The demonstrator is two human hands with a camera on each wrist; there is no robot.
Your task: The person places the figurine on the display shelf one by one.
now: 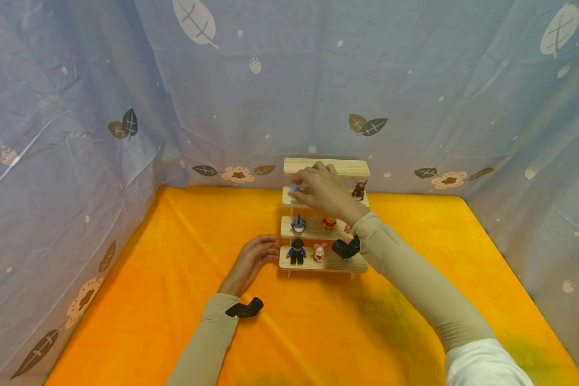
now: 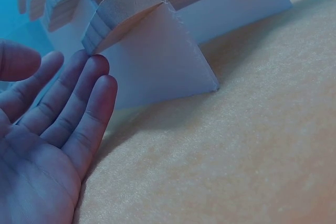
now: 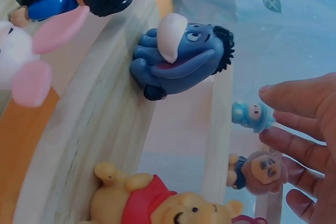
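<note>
My right hand (image 1: 320, 187) reaches over the wooden tiered stand (image 1: 325, 167). Its thumb and fingers pinch a small light blue figurine (image 3: 249, 116) by the head, at the left end of the second tier from the top. A brown bear-like figurine (image 3: 257, 172) stands beside it, near my other fingers. Low at the stand's left side, my left hand (image 1: 252, 260) has its fingers extended, the tips at the corner of the bottom tier. A blue donkey figurine (image 1: 298, 224) and a yellow bear in a red shirt (image 1: 329, 222) occupy the tier below the light blue one.
On the bottom tier are a dark-haired toy person (image 1: 296, 252) and a pink-eared piglet figurine (image 1: 319, 252). A dark brown figurine (image 1: 359, 190) stands at the upper right. My right forearm covers part of the stand. Orange cloth (image 1: 212, 214) lies underneath; patterned curtains (image 1: 289, 96) surround it.
</note>
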